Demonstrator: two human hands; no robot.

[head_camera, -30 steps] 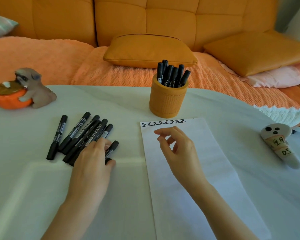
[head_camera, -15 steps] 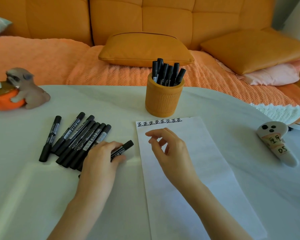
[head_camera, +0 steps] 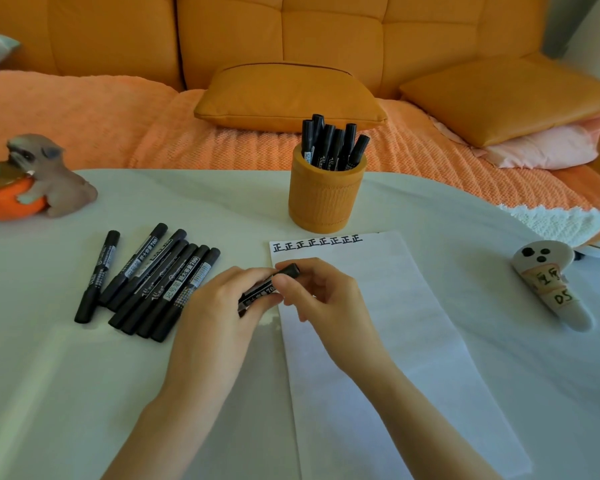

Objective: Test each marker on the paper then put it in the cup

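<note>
My left hand (head_camera: 219,303) grips the barrel of a black marker (head_camera: 262,291) just above the left edge of the white paper (head_camera: 395,323). My right hand (head_camera: 321,292) pinches the marker's capped end. A row of black test characters (head_camera: 317,242) runs along the paper's top edge. Beyond the paper stands the orange cup (head_camera: 326,199) with several black markers upright in it. To the left, several more black markers (head_camera: 153,282) lie side by side on the white table.
A dog figurine on an orange dish (head_camera: 32,188) sits at the table's far left. At the right lies a white ghost-shaped object with labels (head_camera: 548,282). Behind the table an orange sofa carries cushions (head_camera: 288,95) and a knitted throw.
My left hand took one marker out of the pile and carried it right to the paper's edge. My right hand came left and closed on its cap end.
</note>
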